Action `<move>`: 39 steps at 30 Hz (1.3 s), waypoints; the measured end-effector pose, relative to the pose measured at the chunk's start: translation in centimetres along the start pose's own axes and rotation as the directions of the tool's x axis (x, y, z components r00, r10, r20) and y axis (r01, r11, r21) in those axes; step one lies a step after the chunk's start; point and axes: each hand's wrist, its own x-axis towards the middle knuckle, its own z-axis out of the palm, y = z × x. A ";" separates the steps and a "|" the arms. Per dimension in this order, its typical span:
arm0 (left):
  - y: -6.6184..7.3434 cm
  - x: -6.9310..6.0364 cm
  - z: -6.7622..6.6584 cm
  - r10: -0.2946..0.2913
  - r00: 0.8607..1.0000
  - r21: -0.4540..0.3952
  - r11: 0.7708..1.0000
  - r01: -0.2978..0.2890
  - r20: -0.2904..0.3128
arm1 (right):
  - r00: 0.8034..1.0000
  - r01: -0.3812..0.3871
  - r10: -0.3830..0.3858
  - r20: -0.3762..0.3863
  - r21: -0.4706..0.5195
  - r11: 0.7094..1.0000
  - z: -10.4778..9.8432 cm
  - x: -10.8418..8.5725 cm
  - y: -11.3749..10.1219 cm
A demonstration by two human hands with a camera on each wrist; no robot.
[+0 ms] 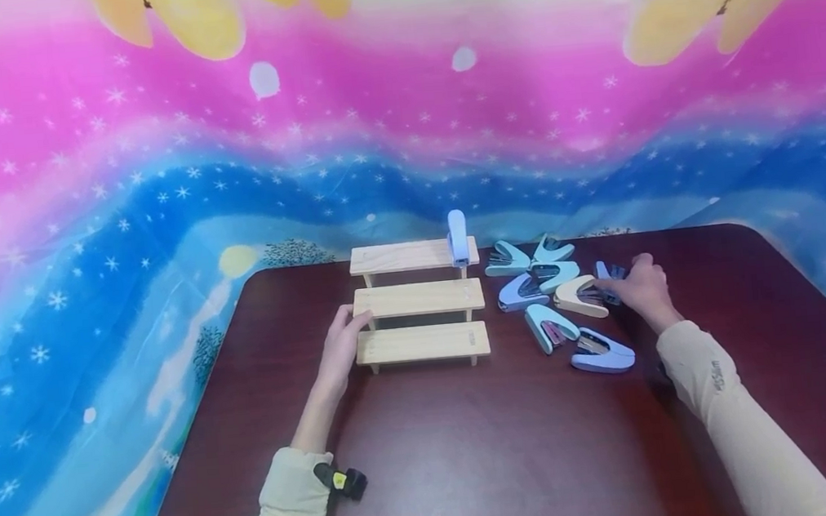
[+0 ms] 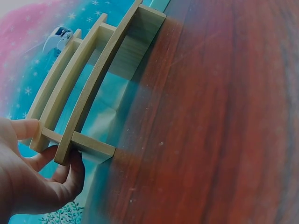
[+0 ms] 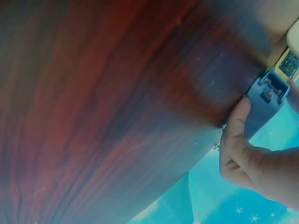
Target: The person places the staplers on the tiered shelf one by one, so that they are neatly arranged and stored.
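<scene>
A three-step wooden rack [image 1: 419, 298] stands on the table, with one lavender stapler [image 1: 458, 238] upright at the right end of its top step. My left hand [image 1: 340, 348] grips the rack's left end; in the left wrist view the fingers [image 2: 74, 175] curl round the ends of the steps. At the right of the group of staplers, my right hand [image 1: 648, 291] holds a blue-lavender stapler [image 1: 610, 280]. In the right wrist view that stapler [image 3: 267, 100] lies between fingers and thumb, beside a cream stapler [image 3: 289, 63].
Several mint staplers [image 1: 555, 276], two lavender ones [image 1: 602, 354] and the cream one lie loosely between the rack and my right hand. The dark red table [image 1: 430, 453] reaches back to a colourful patterned cloth [image 1: 372, 130].
</scene>
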 end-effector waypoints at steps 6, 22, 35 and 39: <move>0.1 0.0 0.2 0.011 1.000 -0.007 1.000 -0.011 -0.022 | 0.999 0.021 -0.020 0.026 -0.034 0.999 -0.1 0.0 -0.3; -0.1 0.1 0.3 0.032 0.998 -0.023 0.999 -0.033 -0.051 | 0.999 0.040 -0.040 0.005 -0.041 0.998 -0.3 -0.1 -1.6; 0.0 -0.2 0.4 0.039 0.998 -0.021 0.999 -0.040 -0.052 | 0.988 0.128 -0.112 -0.106 0.169 0.977 -1.7 -1.5 -6.1; 0.1 -0.3 0.4 0.036 0.998 -0.024 0.999 -0.038 -0.059 | 0.985 0.152 -0.132 -0.107 0.207 0.966 -1.9 -2.1 -7.9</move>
